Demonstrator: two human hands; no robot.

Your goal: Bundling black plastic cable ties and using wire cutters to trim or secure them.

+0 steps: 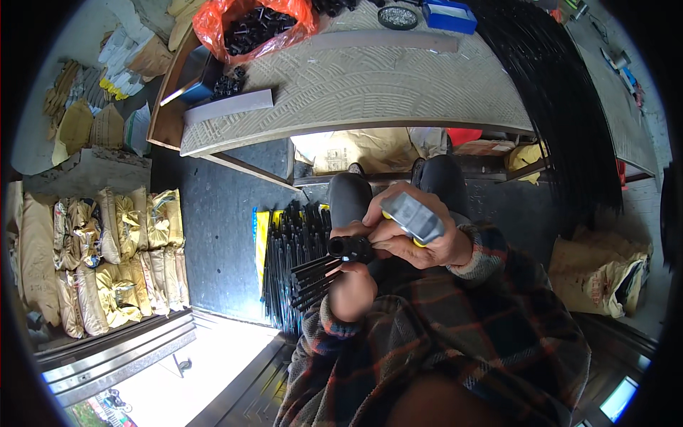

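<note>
My left hand (353,290) is closed over my lap, gripping a black tubular fitting (347,248) with a round open end. Several thin black rods (313,283) fan out beside that hand toward the left; whether they pass into the fitting is hidden by my fingers. Just to the right, my right hand (427,245) is wrapped round a grey block-shaped tool (414,215) with yellow edges. Its kind I cannot make out. The fingertips of my right hand touch or nearly touch the fitting.
A large bundle of black rods (284,256) stands by my left knee. Ahead is a patterned worktable (384,85) bearing an orange bag (206,28) of black parts and a blue box (449,17). Long black strands (562,107) hang at its right. Packed sacks (89,292) sit left.
</note>
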